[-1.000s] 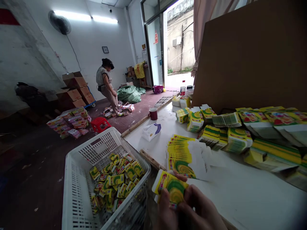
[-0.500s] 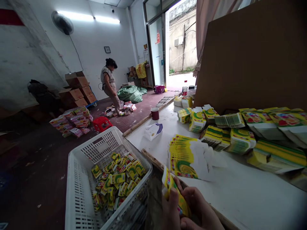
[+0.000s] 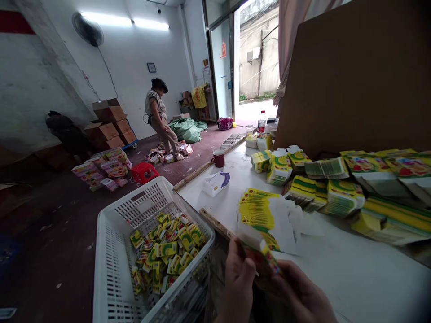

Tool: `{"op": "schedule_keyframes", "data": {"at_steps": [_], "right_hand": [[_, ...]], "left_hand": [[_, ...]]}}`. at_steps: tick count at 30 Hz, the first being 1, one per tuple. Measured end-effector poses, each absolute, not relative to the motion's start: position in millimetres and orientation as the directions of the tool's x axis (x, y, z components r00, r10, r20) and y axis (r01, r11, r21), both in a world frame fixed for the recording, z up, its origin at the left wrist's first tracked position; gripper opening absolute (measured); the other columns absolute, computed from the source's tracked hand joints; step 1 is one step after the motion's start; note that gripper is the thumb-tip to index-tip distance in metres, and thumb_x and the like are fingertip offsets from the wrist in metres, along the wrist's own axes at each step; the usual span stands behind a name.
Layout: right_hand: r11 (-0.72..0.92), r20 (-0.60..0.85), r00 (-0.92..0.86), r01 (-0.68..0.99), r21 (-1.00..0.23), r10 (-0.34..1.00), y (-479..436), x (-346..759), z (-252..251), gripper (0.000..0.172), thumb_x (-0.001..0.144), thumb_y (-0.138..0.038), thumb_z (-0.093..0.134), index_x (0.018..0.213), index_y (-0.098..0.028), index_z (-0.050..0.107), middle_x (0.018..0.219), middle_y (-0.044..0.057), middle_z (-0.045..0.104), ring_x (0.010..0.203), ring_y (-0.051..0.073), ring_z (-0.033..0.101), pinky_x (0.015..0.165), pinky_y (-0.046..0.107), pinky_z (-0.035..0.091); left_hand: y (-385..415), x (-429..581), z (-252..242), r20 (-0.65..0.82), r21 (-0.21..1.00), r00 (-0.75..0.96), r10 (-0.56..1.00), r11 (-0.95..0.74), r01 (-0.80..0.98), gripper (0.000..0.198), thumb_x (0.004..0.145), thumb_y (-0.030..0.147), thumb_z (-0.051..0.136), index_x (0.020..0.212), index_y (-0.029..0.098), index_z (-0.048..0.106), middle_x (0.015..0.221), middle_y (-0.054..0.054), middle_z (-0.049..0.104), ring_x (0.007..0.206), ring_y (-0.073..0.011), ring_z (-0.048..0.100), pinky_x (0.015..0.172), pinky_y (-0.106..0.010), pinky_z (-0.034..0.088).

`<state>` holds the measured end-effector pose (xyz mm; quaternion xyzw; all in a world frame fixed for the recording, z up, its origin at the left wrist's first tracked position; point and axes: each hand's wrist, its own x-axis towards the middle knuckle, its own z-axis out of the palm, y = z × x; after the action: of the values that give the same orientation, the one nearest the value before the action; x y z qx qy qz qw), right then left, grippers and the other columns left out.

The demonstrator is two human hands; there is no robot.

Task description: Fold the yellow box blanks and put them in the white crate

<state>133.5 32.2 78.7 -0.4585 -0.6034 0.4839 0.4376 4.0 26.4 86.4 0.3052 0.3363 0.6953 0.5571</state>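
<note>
Between my two hands, over the table's near edge, is a small yellow carton (image 3: 261, 252) with one pale flap standing up. My left hand (image 3: 238, 271) grips its left end, the thumb bent against it. On its right end, the fingers of my right hand (image 3: 299, 287) are closed. The carton is a little blurred and its underside is hidden by my fingers. Just beyond it a fanned stack of flat yellow-and-white cartons (image 3: 259, 215) lies on the white table (image 3: 336, 269). To the left stands a white plastic crate (image 3: 111, 251) with many small folded yellow cartons (image 3: 164, 251) in it.
Bundles of flat cartons (image 3: 346, 195) line the table's right side before a brown board (image 3: 357, 89). A tissue pack (image 3: 215, 184), a dark red mug (image 3: 218, 158) and a bottle (image 3: 261, 122) stand farther back. A red stool (image 3: 144, 172) and another person (image 3: 158, 107) are beyond.
The carton has turned in my hands and its pale flap now faces up. Both hands have risen slightly, the right moving rightward. The person beyond has shifted stance.
</note>
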Motion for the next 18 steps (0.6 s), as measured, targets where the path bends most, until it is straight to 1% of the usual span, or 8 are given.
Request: {"op": "schedule_keyframes", "data": {"at_steps": [4,6,8,11,13,15,16,18], "right_hand": [[0.079,0.041,-0.206,0.181,-0.980,0.978,32,144,77,0.028,0.082,-0.046,0.059,0.081,-0.021,0.070,0.069,0.001,0.070,0.063,0.019,0.065,0.057,0.020,0.054],[0.135,0.090,-0.203,0.221,-0.966,0.975,33,152,76,0.027,0.083,-0.045,0.058,0.085,-0.022,0.072,0.075,0.001,0.073,0.068,0.020,0.068,0.061,0.021,0.056],[0.290,0.252,-0.153,0.342,-0.894,0.956,37,166,75,0.023,0.084,-0.042,0.058,0.090,-0.025,0.073,0.083,0.001,0.075,0.073,0.020,0.070,0.065,0.022,0.056],[0.517,0.541,-0.169,0.616,-0.595,0.824,47,191,77,0.024,0.086,-0.035,0.055,0.104,-0.031,0.071,0.093,0.000,0.075,0.081,0.021,0.069,0.070,0.027,0.054],[0.628,0.648,-0.318,0.708,-0.323,0.692,51,200,83,0.029,0.088,-0.032,0.053,0.112,-0.036,0.067,0.095,-0.002,0.074,0.085,0.022,0.067,0.077,0.032,0.049],[0.738,0.663,-0.503,0.665,-0.113,0.555,51,198,90,0.030,0.086,-0.036,0.057,0.115,-0.039,0.065,0.097,-0.005,0.074,0.091,0.023,0.066,0.092,0.036,0.041],[0.789,0.655,-0.575,0.612,-0.052,0.490,49,193,92,0.031,0.084,-0.039,0.060,0.114,-0.041,0.064,0.097,-0.006,0.074,0.095,0.023,0.065,0.101,0.037,0.034],[0.835,0.640,-0.626,0.549,-0.043,0.445,45,183,94,0.039,0.080,-0.039,0.065,0.119,-0.041,0.061,0.106,-0.007,0.072,0.105,0.023,0.062,0.112,0.036,0.020]], "left_hand": [[30,9,90,0.015,0.858,-0.189,0.982,-0.110,-0.502,0.023,0.080,0.037,0.069,0.090,0.016,0.072,0.082,-0.005,0.073,0.080,-0.0193,0.066,0.078,-0.029,0.050],[31,6,91,0.005,0.877,-0.185,0.983,-0.093,-0.471,0.024,0.079,0.037,0.071,0.086,0.014,0.073,0.078,-0.005,0.072,0.077,-0.0187,0.065,0.076,-0.028,0.050],[32,-1,94,0.054,0.894,-0.176,0.983,-0.126,-0.429,0.032,0.081,0.043,0.067,0.096,0.015,0.071,0.088,-0.007,0.072,0.085,-0.0206,0.065,0.079,-0.030,0.050],[31,-17,108,0.209,0.923,-0.186,0.960,-0.256,-0.288,0.058,0.079,0.056,0.063,0.121,0.017,0.057,0.117,-0.012,0.064,0.109,-0.0264,0.058,0.095,-0.037,0.044],[28,-25,119,0.241,0.963,-0.113,0.964,-0.252,-0.094,0.081,0.064,0.056,0.077,0.128,0.017,0.049,0.128,-0.013,0.056,0.120,-0.0301,0.050,0.104,-0.040,0.038],[24,-27,127,0.183,0.975,0.026,0.983,-0.185,0.120,0.104,0.043,0.046,0.090,0.132,0.018,0.045,0.131,-0.012,0.053,0.122,-0.0325,0.047,0.105,-0.041,0.037],[23,-26,129,0.138,0.966,0.110,0.984,-0.158,0.203,0.106,0.038,0.038,0.093,0.130,0.020,0.046,0.128,-0.010,0.055,0.118,-0.0322,0.049,0.102,-0.041,0.040],[22,-22,128,0.061,0.949,0.247,0.967,-0.133,0.285,0.087,0.046,0.030,0.090,0.124,0.022,0.051,0.117,-0.005,0.062,0.106,-0.0283,0.058,0.093,-0.038,0.047]]}}
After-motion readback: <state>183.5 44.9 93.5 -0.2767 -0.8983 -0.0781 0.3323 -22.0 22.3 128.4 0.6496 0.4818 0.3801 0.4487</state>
